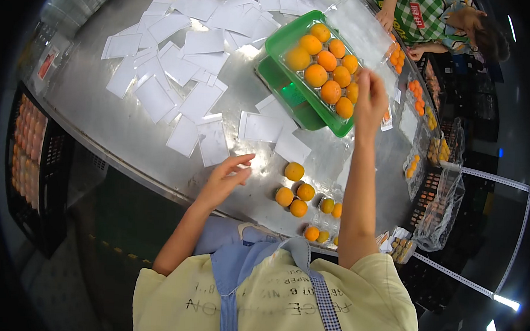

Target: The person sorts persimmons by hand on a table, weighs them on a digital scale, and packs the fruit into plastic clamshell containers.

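A yellow shirt [275, 322] bears inverted lettering [296, 308], right hand [371, 100] beside oranges [330, 91].

Ten to eleven o'clock: white cards [202, 42], scattered and overlapping on the metal table [242, 93]. Between one and two: a co-worker [431, 24] in green checks, at the table's far side. Between three and four: clear plastic [446, 214], crumpled. Four: a lit lamp [506, 303]. Eight: a broken yellow floor line [118, 250]. Nine: a black crate [52, 157] of pinkish fruit [28, 147].
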`<state>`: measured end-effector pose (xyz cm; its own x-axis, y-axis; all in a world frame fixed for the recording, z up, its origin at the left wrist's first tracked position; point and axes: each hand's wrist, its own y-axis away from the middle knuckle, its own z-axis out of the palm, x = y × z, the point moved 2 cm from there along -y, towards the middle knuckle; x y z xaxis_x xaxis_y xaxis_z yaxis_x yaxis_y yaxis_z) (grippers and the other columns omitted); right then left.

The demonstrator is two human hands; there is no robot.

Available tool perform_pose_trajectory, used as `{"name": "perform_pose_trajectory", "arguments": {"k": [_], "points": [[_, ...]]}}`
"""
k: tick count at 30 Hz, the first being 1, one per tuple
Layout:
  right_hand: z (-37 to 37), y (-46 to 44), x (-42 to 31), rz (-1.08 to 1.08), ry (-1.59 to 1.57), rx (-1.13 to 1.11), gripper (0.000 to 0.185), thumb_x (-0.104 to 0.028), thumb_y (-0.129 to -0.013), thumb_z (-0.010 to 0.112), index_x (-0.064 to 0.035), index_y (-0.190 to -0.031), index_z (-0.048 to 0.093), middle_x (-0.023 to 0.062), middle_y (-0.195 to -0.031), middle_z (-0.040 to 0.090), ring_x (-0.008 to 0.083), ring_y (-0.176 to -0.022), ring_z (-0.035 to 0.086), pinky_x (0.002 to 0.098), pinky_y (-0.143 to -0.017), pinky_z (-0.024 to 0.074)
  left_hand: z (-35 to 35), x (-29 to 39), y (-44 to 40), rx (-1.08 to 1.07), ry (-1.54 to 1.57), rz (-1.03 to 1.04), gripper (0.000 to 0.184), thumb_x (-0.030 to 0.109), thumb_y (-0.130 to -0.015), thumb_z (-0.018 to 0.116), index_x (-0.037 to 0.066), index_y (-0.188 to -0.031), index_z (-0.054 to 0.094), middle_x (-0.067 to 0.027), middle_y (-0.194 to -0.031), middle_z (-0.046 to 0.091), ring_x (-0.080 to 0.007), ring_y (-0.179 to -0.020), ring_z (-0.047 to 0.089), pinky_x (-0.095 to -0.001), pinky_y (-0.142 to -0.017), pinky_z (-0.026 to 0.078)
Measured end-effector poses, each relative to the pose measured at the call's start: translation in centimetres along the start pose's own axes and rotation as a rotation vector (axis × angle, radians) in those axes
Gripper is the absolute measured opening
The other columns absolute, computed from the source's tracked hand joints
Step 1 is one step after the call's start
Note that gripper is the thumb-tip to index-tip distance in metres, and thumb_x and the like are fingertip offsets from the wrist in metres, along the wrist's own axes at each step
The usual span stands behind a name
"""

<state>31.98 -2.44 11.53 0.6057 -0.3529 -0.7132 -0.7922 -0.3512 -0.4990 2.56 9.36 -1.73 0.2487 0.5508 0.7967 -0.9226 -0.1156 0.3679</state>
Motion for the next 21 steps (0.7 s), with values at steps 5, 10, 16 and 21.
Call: {"name": "perform_pose_trajectory", "arguments": {"k": [5,10,16,21], "points": [[3.4,13.3,-5.8,-0.195,0.094,-0.274,0.010,-0.002,-0.077,0.066,-0.0046,-0.086,0.066,0.0082,-0.082,0.064,0.0230,-0.075,0.057,0.0337,-0.072,0.0424,3.9,0.6,0.9,-0.187,-0.113,0.043,0.077,0.025,-0.075,0.077,0.007,-0.139,0.039,-0.0135,-0.140,0.032,-0.0231,-0.118,0.045,-0.0334,-0.092,0.045],[6.4,20.0,-10.2,-0.158,0.002,-0.363,0.006,-0.004,-0.075,0.066,-0.0069,-0.080,0.066,0.0045,-0.071,0.062,0.0220,-0.064,0.056,0.0321,-0.068,0.0399,6.4,-0.1,2.5,-0.161,0.052,0.132,0.071,0.025,-0.078,0.074,-0.007,-0.130,0.038,-0.0175,-0.129,0.045,-0.0237,-0.123,0.042,-0.0343,-0.098,0.040],[6.2,20.9,-10.0,-0.292,0.087,-0.294,0.011,-0.010,-0.071,0.055,-0.0112,-0.070,0.065,0.0024,-0.065,0.060,0.0213,-0.058,0.053,0.0334,-0.064,0.0391,6.7,1.0,4.3,0.023,-0.169,0.276,0.057,0.024,-0.076,0.074,-0.009,-0.112,0.045,-0.0180,-0.101,0.059,-0.0254,-0.097,0.059,-0.0344,-0.082,0.048],[6.5,21.1,-10.6,-0.322,0.090,-0.257,0.010,-0.012,-0.070,0.056,-0.0111,-0.073,0.065,0.0018,-0.063,0.058,0.0212,-0.058,0.053,0.0336,-0.064,0.0393,6.6,0.6,4.6,0.129,-0.206,0.499,0.054,0.023,-0.072,0.077,-0.007,-0.105,0.047,-0.0193,-0.086,0.062,-0.0304,-0.082,0.063,-0.0352,-0.073,0.051]]}}
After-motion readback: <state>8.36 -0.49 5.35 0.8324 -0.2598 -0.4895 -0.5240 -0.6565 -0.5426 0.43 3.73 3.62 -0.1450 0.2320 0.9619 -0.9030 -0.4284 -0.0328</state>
